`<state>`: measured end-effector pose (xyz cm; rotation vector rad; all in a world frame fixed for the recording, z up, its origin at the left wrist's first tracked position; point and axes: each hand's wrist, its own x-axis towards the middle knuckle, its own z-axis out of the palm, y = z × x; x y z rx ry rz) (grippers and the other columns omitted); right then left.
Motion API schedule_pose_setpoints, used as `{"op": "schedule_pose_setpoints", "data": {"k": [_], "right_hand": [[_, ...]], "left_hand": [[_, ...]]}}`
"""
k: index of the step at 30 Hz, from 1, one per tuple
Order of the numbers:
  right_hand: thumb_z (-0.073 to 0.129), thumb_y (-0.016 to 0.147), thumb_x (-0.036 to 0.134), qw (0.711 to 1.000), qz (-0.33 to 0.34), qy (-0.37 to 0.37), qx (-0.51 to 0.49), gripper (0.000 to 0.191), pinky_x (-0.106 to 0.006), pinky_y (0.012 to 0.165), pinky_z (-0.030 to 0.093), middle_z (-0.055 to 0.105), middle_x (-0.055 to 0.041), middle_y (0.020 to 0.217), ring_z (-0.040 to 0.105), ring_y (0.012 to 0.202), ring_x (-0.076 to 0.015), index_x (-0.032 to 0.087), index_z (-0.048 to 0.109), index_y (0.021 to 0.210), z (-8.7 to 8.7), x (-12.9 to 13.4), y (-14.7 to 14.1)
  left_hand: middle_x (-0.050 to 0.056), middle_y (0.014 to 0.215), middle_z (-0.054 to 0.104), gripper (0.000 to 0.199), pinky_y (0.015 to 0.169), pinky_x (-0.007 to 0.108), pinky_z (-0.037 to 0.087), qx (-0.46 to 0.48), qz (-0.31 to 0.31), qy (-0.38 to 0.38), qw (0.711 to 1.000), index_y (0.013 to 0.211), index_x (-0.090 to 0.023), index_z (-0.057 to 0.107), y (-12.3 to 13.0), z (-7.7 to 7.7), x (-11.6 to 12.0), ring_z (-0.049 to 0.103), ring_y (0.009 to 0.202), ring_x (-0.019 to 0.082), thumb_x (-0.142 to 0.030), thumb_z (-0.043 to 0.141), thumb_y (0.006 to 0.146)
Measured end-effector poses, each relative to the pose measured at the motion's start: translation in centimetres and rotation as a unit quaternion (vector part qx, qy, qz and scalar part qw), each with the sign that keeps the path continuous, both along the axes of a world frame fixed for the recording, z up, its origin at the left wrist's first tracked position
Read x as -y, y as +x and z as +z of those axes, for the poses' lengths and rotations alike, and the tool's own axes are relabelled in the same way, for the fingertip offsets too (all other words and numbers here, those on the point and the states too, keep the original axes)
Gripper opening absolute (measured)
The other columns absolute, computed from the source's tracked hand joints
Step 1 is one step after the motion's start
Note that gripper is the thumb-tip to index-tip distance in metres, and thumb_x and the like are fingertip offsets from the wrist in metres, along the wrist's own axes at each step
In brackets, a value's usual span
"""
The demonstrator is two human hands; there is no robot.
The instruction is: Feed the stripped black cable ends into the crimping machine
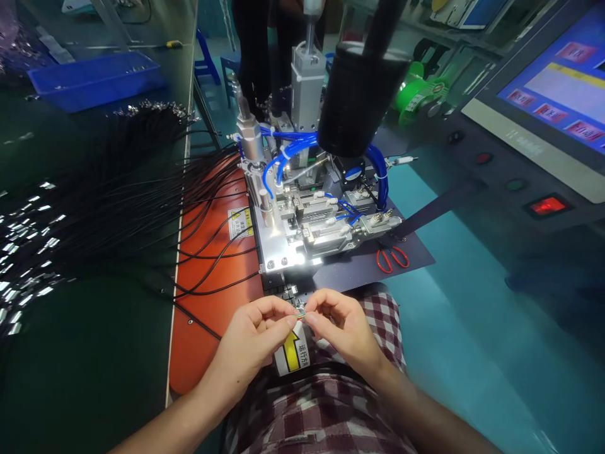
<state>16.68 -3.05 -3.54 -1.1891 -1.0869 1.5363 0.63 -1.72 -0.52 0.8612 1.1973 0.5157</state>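
Observation:
Just in front of the machine (321, 233), my left hand (258, 328) and my right hand (343, 328) meet fingertip to fingertip. Each pinches thumb against index finger on a small bundle of thin coloured wires (300, 313), greenish and yellowish, mostly covered by the fingertips. Close beyond them a small metal fixture (289, 291) sticks out from the machine's front edge. Below the fingers is a white label (302, 353) with a yellow arrow. Several black cables (212, 252) run from the left into the machine's side.
On the left table lie a large heap of black cables (118, 157) with shiny ends and a blue tray (99, 82). Red-handled scissors (392, 258) rest right of the machine. A black cylinder (362, 101) hangs above. A control screen (558, 94) stands at right; a person's dark-clothed legs (255, 50) show behind.

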Motion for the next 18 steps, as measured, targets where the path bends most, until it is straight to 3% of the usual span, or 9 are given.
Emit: {"op": "schedule_pose_setpoints", "data": {"k": [10,18], "right_hand": [[0.063,0.076,0.026,0.999,-0.004,-0.017,-0.031,0.012,-0.021,0.046,0.032,0.045,0.0063,0.054,0.039,0.048,-0.0081,0.017,0.056,0.072,-0.4,0.1,-0.3],[0.062,0.077,0.028,0.999,-0.039,-0.021,-0.008,0.014,-0.022,0.047,0.033,0.047,0.0046,0.057,0.04,0.049,-0.0085,0.017,0.056,0.071,-0.4,0.8,-1.2]], "left_hand": [[-0.008,0.052,0.038,0.023,0.04,0.018,0.021,-0.011,-0.012,0.017,1.0,0.082,-0.017,0.057,-0.3,-0.5,0.2,0.028,0.042,0.005,-0.039,0.061,0.079],[-0.01,0.047,0.032,0.021,0.04,0.017,0.021,0.001,0.01,0.006,1.0,0.08,-0.017,0.056,-0.2,-0.5,0.3,0.023,0.043,0.005,-0.038,0.059,0.081]]}}
